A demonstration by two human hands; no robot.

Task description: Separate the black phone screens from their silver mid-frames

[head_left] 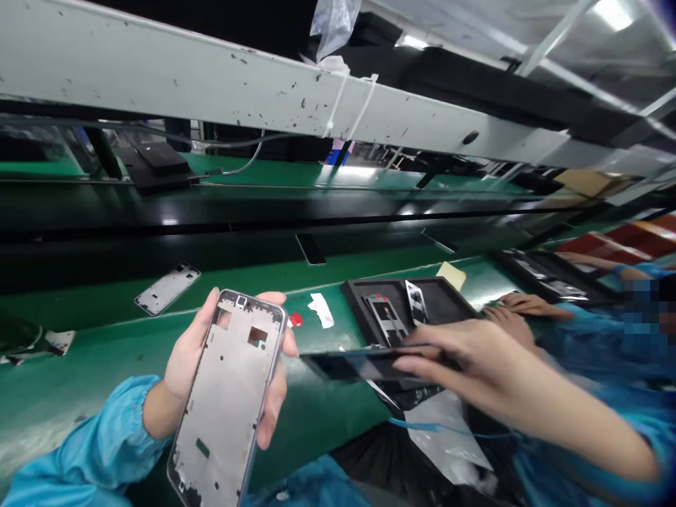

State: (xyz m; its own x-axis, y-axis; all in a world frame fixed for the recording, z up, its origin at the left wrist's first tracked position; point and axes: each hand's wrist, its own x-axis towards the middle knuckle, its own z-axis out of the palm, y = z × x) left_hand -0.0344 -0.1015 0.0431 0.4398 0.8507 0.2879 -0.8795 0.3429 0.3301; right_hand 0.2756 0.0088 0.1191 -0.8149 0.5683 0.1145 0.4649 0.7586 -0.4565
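Observation:
My left hand (184,366) is wrapped round a silver phone middle frame (227,401), held upright over the green bench with its inner side facing me. My right hand (448,359) reaches to the right and pinches the edge of a thin dark phone screen panel (359,362), held flat just above the bench. Behind the panel lies a black tray (454,299) holding two small phone parts (388,317).
Another silver frame (166,287) lies on the green belt at the left. White tape scraps (321,310), a red dot (296,320) and a yellow note (451,274) lie nearby. A co-worker's hands (520,310) in blue sleeves rest at the right beside more trays (549,278). A clear plastic bag (448,436) lies below.

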